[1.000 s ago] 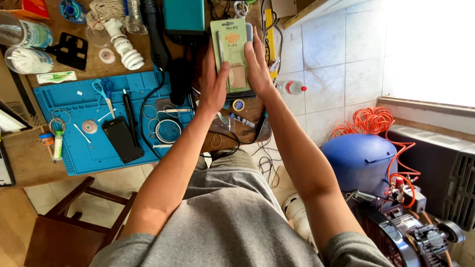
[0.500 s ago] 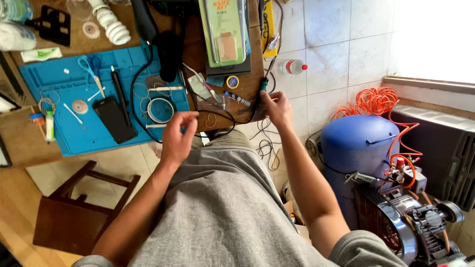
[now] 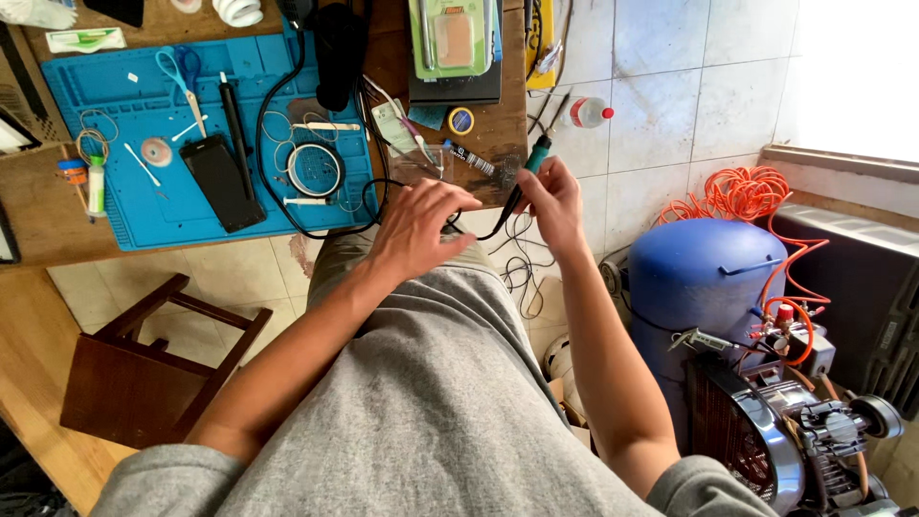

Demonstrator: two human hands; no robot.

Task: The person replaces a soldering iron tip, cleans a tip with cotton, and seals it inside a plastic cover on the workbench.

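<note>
Soldering iron (image 3: 529, 165) in R hand (image 3: 552, 196).

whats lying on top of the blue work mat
On the blue mat lie a dark phone, scissors, a coil of wire, a small disc and a black cable. The mat's surface under them is hidden.

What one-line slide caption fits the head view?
Right hand grips a green-handled soldering iron near the bench edge; left hand touches its black cable.
</note>
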